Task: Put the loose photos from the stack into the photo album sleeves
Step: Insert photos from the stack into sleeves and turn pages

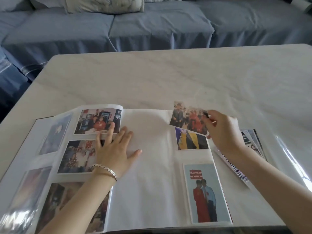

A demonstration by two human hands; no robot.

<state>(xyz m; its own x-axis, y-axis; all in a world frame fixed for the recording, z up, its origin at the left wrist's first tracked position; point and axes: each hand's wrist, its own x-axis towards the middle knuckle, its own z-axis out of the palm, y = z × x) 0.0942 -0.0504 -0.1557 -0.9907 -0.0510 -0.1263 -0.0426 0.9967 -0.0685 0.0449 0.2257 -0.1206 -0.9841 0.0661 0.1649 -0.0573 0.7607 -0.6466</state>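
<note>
The right hand (222, 132) pinches a loose photo (188, 117) by its edge, tilted over the album's (152, 183) top right sleeve, likely for insertion. The left hand (114, 149) lies flat, fingers straight, steadying the page. The stack (253, 142) sits right of the album.

The photo album (148, 183) lies open and flat on the counter (168, 78), its white pages covered with clear sleeves (22, 196). The left grip (114, 149) rests flat beside the fold, with its fingers on the left page. The right grip (222, 130) pinches the loose photo (188, 117), a crowd with red clothes, at its right edge. This photo is tilted over the top of the right page. Just below it sits a sleeved photo (192, 141), and lower down a portrait photo (205, 193). The stack (253, 141) lies under the right wrist, beside the album.
</note>
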